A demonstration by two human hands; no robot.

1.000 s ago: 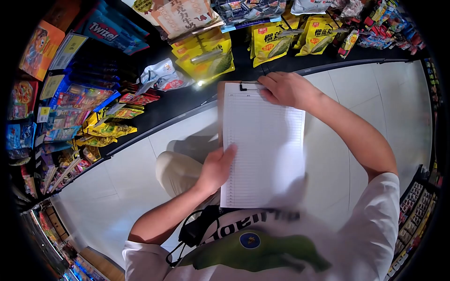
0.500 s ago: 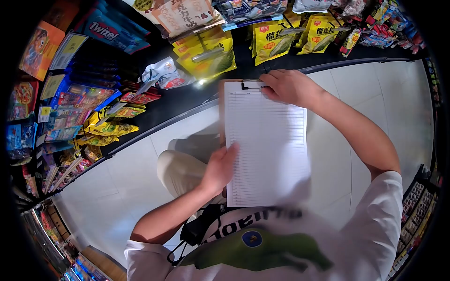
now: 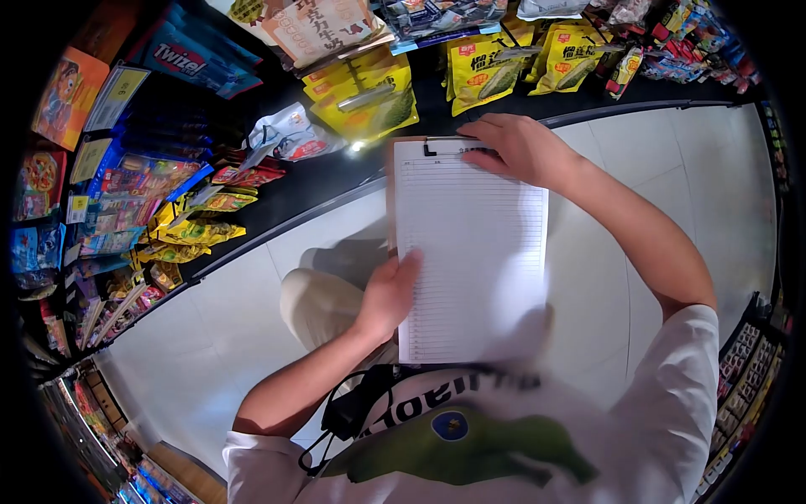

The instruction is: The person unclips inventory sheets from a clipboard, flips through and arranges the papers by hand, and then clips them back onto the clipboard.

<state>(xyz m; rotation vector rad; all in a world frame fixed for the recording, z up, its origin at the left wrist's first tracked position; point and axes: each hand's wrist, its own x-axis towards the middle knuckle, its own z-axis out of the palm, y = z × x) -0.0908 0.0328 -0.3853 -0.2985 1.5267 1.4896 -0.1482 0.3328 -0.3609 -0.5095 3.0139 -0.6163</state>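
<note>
A clipboard with a lined white sheet on it lies across the middle of the view, in front of my shirt. My left hand is closed round its left edge, the thumb lying on the paper. At the top edge, my right hand grips the board beside the black clip, its fingers bent over the edge and hiding part of the clip. Some printed characters show at the top of the sheet, next to my right fingers.
Beyond the board hang yellow snack bags and a white bag on a dark shelf. More packets and price tags fill the left side. Pale floor tiles lie below. Another rack stands at the right.
The clipboard has shifted slightly up and to the left since half a second ago. My right fingers have moved at the clip, and printed characters beside it now show. My left hand still holds the edge.
</note>
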